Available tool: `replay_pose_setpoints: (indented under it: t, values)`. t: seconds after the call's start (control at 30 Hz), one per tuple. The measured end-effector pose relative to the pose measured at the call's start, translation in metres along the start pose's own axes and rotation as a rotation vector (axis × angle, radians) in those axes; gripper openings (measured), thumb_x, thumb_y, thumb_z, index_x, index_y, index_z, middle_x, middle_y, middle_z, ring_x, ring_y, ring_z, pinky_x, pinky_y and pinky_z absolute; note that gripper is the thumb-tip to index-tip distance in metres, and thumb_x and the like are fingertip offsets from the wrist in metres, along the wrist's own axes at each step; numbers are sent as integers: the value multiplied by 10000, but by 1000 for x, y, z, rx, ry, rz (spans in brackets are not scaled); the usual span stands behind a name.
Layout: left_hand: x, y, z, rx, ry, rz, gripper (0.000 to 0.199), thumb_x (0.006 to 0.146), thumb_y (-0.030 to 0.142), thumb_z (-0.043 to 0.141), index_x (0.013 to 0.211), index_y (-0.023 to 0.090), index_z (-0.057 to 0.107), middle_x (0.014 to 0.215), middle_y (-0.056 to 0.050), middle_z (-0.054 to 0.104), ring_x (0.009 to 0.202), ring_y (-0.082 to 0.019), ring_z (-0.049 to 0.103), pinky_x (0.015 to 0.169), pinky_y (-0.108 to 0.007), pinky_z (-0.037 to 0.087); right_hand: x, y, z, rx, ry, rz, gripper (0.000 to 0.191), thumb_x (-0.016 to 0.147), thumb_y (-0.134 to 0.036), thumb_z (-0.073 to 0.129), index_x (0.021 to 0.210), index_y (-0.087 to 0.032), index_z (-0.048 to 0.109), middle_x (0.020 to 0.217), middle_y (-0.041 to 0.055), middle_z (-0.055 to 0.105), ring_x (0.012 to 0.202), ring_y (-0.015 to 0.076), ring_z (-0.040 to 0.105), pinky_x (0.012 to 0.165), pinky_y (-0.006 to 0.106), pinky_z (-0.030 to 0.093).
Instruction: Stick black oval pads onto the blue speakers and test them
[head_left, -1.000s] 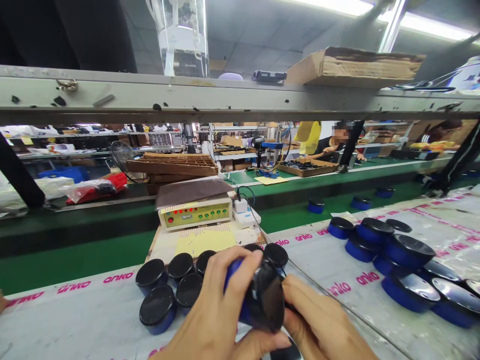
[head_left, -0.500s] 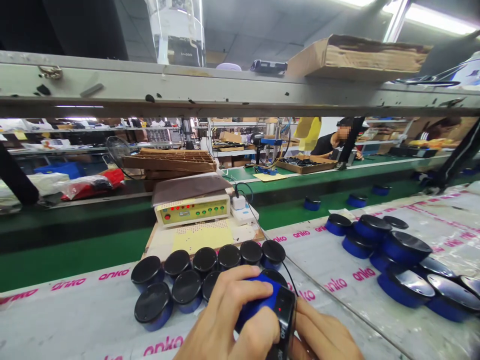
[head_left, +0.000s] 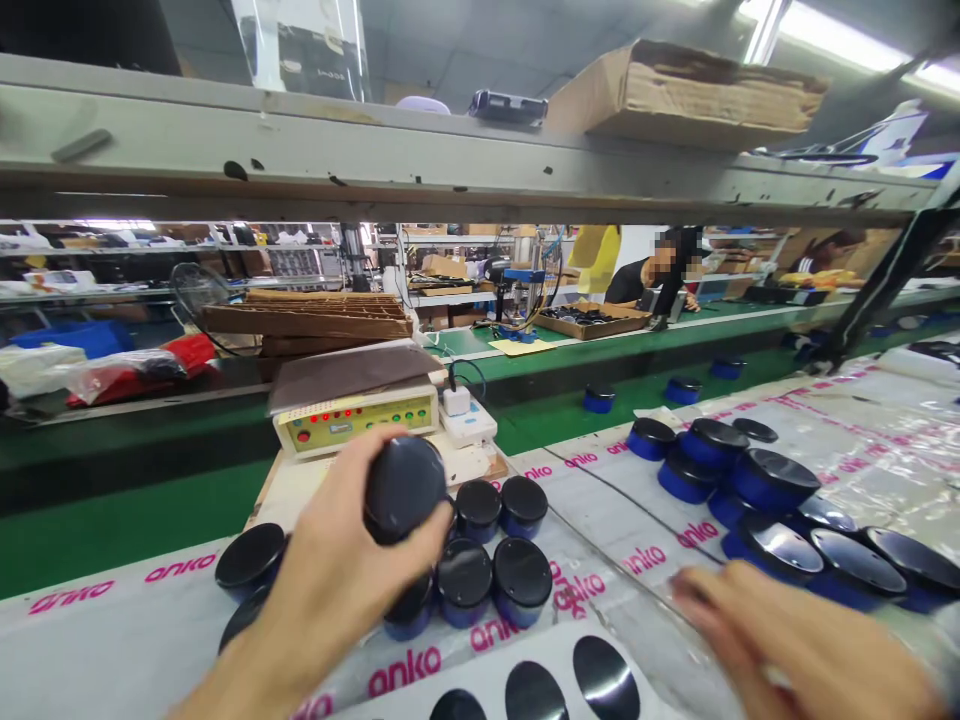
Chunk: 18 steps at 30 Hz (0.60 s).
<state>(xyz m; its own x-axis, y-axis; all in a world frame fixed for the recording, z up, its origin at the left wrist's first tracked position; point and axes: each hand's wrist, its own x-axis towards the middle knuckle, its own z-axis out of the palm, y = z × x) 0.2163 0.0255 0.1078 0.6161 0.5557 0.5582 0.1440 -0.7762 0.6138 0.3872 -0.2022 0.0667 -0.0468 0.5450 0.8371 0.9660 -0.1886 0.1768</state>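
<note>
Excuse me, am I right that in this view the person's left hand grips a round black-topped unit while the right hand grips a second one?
Not quite: the head view shows the right hand holding nothing, open over the printed sheet. The left hand does grip a round black-topped unit.

1. A bench tester with red and green lights (head_left: 356, 422) sits just beside a white power strip (head_left: 469, 425);
2. a torn cardboard box (head_left: 686, 95) rests on the grey metal shelf (head_left: 300, 150);
3. beyond the green conveyor belt (head_left: 150, 510), a co-worker (head_left: 626, 285) leans near a cardboard tray of dark parts (head_left: 592, 320);
4. stacked slotted cardboard sheets (head_left: 307, 320) lie just beside a pedestal fan (head_left: 196, 295).
</note>
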Motion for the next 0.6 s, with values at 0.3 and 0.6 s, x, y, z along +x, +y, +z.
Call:
replay_pose_setpoints:
  t: [0.3, 0.6]
  values:
    - [7, 28, 132, 51, -839, 352, 525, 705, 358, 740, 1114, 98, 536, 1082, -150, 612, 1011, -303, 551, 936, -406, 427, 25, 42, 22, 72, 123, 521, 222, 910, -332, 479, 792, -205, 618, 648, 1, 612, 474, 122, 534, 451, 221, 413]
    - [61, -12, 138, 246, -849, 304, 594, 694, 322, 716, 1220, 133, 516, 1135, -156, 585, 1081, -353, 527, 867, -445, 467, -13, 54, 26, 70, 8, 500, 148, 876, -404, 517, 850, -291, 607, 780, -9, 671, 654, 176, 645, 551, 240, 495]
